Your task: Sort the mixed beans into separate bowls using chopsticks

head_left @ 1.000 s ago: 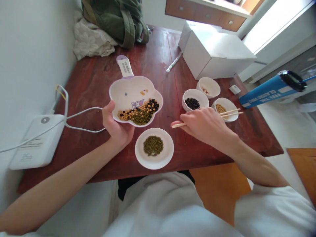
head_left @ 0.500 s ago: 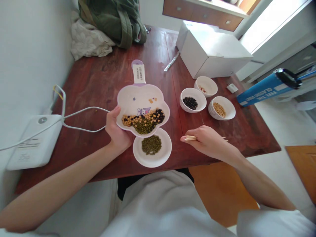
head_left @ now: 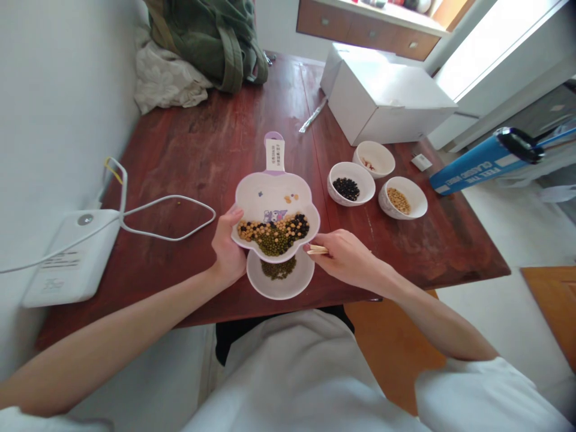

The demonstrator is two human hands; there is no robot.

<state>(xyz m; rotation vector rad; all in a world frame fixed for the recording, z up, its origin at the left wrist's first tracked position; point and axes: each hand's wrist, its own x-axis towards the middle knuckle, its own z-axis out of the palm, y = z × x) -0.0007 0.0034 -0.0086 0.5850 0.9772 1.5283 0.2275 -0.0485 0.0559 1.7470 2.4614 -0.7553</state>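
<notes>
My left hand [head_left: 228, 243] grips the left side of a white and purple cloud-shaped dish [head_left: 256, 195] with a short labelled handle. The dish tilts toward me, and mixed beans [head_left: 275, 233], green, black and yellow, lie gathered at its lower edge. Right below it is a white bowl [head_left: 281, 290] of green beans, its far side covered by the dish. My right hand [head_left: 342, 255] is closed around a pair of chopsticks [head_left: 317, 249], its fingertips close to the dish's right edge; whether they touch it I cannot tell.
To the right stand bowls of black beans [head_left: 346, 189], yellow beans [head_left: 398, 201] and reddish bits [head_left: 368, 164]. Behind are a white box [head_left: 382, 99] and a green bag [head_left: 216, 42]. A blue bottle [head_left: 486, 159] is far right; a white power strip [head_left: 72, 261] with a looping cable lies left.
My left hand has brought the dish right and nearer me, over the bowl of green beans. My right hand has moved left with the chopsticks, up close to the dish.
</notes>
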